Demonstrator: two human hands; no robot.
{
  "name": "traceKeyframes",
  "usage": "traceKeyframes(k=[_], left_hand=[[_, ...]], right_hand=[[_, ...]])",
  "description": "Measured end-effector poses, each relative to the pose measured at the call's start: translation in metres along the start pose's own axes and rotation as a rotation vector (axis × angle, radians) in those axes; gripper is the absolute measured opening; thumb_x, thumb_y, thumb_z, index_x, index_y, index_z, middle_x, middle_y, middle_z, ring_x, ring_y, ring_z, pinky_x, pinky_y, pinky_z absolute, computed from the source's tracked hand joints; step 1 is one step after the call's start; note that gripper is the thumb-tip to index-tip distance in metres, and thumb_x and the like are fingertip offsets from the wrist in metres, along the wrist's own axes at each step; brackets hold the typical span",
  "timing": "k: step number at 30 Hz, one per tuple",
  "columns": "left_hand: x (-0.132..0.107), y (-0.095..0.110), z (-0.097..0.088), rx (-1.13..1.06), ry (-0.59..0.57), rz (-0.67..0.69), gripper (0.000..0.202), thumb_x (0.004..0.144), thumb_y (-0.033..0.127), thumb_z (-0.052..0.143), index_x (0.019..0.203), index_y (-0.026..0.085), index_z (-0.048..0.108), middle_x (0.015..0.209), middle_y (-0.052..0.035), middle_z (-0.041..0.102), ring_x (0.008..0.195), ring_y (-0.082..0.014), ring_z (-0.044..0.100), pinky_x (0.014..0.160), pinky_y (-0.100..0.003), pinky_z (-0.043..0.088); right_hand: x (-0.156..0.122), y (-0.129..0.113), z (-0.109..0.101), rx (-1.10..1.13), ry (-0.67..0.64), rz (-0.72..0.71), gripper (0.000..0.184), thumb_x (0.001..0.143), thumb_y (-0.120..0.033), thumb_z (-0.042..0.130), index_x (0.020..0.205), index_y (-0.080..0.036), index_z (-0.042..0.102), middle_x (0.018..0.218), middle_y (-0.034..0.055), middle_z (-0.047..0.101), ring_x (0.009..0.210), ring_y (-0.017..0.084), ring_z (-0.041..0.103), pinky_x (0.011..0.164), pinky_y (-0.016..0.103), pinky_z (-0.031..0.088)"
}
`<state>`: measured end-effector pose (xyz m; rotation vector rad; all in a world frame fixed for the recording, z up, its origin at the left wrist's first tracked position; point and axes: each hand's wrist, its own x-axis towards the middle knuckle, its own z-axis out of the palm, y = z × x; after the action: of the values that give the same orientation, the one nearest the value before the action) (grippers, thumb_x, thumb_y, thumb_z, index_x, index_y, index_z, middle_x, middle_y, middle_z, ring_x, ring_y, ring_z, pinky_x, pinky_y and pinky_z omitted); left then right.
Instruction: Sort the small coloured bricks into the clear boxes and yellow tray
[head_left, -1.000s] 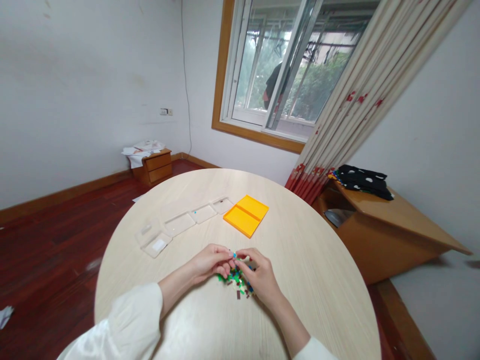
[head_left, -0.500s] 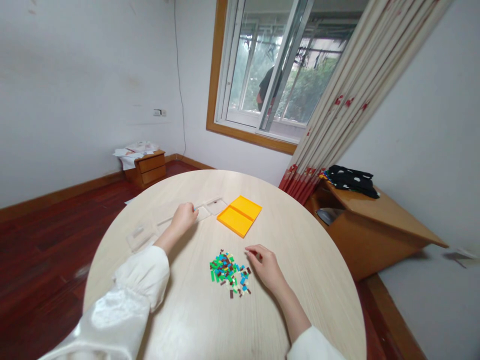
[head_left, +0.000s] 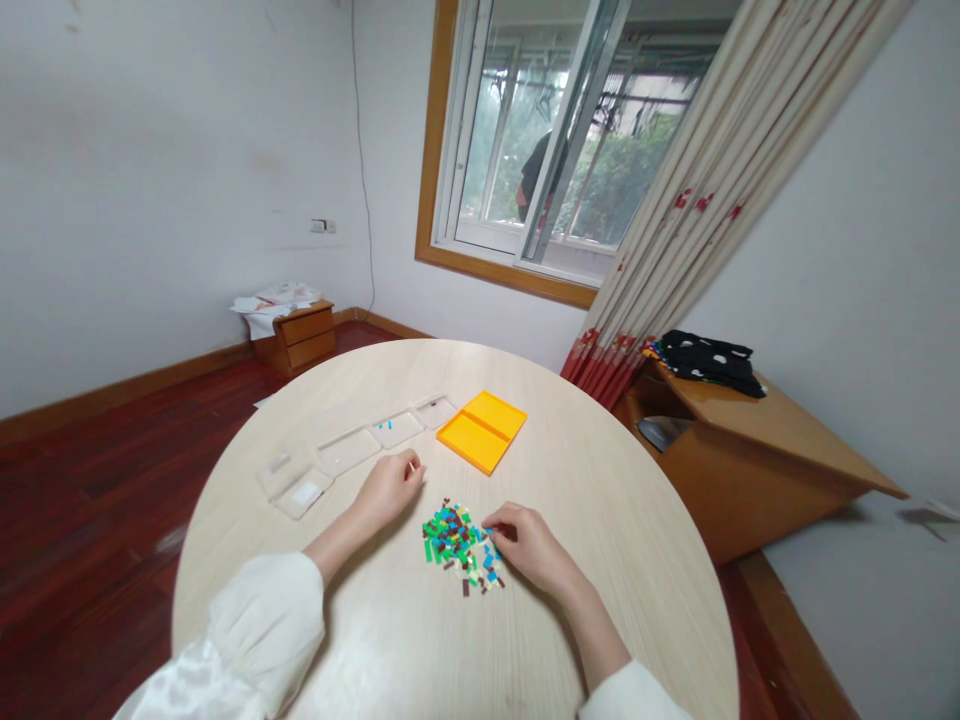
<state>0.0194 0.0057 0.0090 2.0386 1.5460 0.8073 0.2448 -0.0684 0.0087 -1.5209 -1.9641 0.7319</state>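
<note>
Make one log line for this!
left hand: between clear trays and brick pile | right hand: at pile's edge | blue pieces: in one tray

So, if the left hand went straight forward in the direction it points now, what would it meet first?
Probably the yellow tray, at its near left edge. The left hand's height is unclear, so it might pass above.

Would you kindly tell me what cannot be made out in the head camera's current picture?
In the head view:
Heap of small green, blue and brown plastic pieces: overlap and tiny size prevent an exact count.
Right hand: its curled pose hides whether it holds a piece.
Left hand: its own curl hides whether anything is held.
Satiny white left sleeve: cut off by the bottom edge.
</note>
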Motion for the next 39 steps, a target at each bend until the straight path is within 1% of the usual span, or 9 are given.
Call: traceKeyframes(k=[8,10,14,19,25,28,31,35,39], left_hand=[[-0.022,0.018,0.018,-0.361,-0.108,0.093,0.018,0.076,0.027,0.049,0.071,0.014,0.06,0.058,-0.0004,0.057,0.055,-0.0121,0.05,0.054,-0.023,0.034],[-0.024,0.022,0.021,-0.51,-0.192,0.026,0.021,0.075,0.032,0.051,0.071,0.014,0.06,0.056,0.0004,0.056,0.051,-0.011,0.049,0.051,-0.022,0.034],[-0.027,0.029,0.024,-0.796,-0.477,-0.144,0.034,0.071,0.047,0.055,0.072,0.012,0.059,0.042,0.0045,0.049,0.035,-0.008,0.04,0.042,-0.021,0.03],[-0.031,0.034,0.025,-0.957,-0.532,-0.18,0.037,0.065,0.049,0.063,0.065,0.012,0.058,0.039,0.0048,0.047,0.033,-0.006,0.038,0.04,-0.02,0.025],[-0.034,0.036,0.027,-0.968,-0.485,-0.228,0.036,0.063,0.048,0.064,0.06,0.013,0.057,0.036,0.0053,0.046,0.031,-0.0052,0.034,0.037,-0.02,0.021],[-0.025,0.033,0.022,-0.993,-0.426,-0.259,0.036,0.062,0.047,0.065,0.06,0.013,0.055,0.035,0.006,0.044,0.03,-0.0048,0.033,0.036,-0.02,0.02],[-0.002,0.021,0.01,-1.021,-0.255,-0.291,0.034,0.063,0.044,0.065,0.058,0.013,0.054,0.035,0.0062,0.043,0.03,-0.0037,0.032,0.037,-0.019,0.02],[0.033,-0.004,-0.008,-0.948,0.074,-0.371,0.03,0.067,0.038,0.063,0.057,0.012,0.053,0.035,0.0058,0.042,0.031,-0.0041,0.034,0.037,-0.018,0.021],[0.05,-0.022,-0.015,-0.902,0.183,-0.393,0.028,0.071,0.035,0.06,0.057,0.011,0.053,0.039,0.0046,0.045,0.03,-0.0038,0.034,0.036,-0.019,0.024]], right_hand=[[0.001,-0.001,0.006,-0.104,0.077,-0.078,0.017,0.078,-0.009,0.047,0.077,-0.017,0.062,0.08,0.0052,0.063,0.08,0.018,0.059,0.074,0.029,0.046],[0.003,-0.004,0.008,-0.07,0.135,-0.087,0.017,0.08,-0.012,0.046,0.08,-0.017,0.062,0.08,0.0055,0.065,0.079,0.017,0.06,0.074,0.03,0.047],[0.005,-0.015,0.014,0.022,0.278,-0.15,0.015,0.082,-0.018,0.048,0.087,-0.018,0.062,0.082,0.0054,0.067,0.075,0.017,0.061,0.07,0.028,0.049],[0.004,-0.022,0.024,0.012,0.315,-0.265,0.021,0.087,-0.023,0.045,0.098,-0.019,0.062,0.088,0.0067,0.068,0.08,0.017,0.063,0.074,0.029,0.051],[0.004,-0.024,0.026,-0.114,0.272,-0.368,0.025,0.091,-0.024,0.04,0.102,-0.02,0.062,0.086,0.0085,0.067,0.079,0.019,0.061,0.073,0.034,0.051],[0.004,-0.025,0.025,-0.157,0.265,-0.39,0.026,0.091,-0.023,0.041,0.109,-0.02,0.06,0.088,0.0092,0.067,0.081,0.02,0.061,0.075,0.036,0.05],[0.005,-0.024,0.024,-0.17,0.26,-0.375,0.028,0.091,-0.023,0.043,0.113,-0.019,0.059,0.09,0.0096,0.068,0.084,0.02,0.062,0.078,0.036,0.049],[0.006,-0.018,0.024,-0.163,0.252,-0.331,0.028,0.089,-0.021,0.045,0.113,-0.019,0.059,0.092,0.0095,0.068,0.086,0.021,0.062,0.079,0.038,0.049],[0.008,-0.01,0.024,-0.152,0.24,-0.271,0.026,0.086,-0.016,0.046,0.106,-0.018,0.063,0.096,0.0102,0.068,0.09,0.021,0.061,0.082,0.039,0.049]])
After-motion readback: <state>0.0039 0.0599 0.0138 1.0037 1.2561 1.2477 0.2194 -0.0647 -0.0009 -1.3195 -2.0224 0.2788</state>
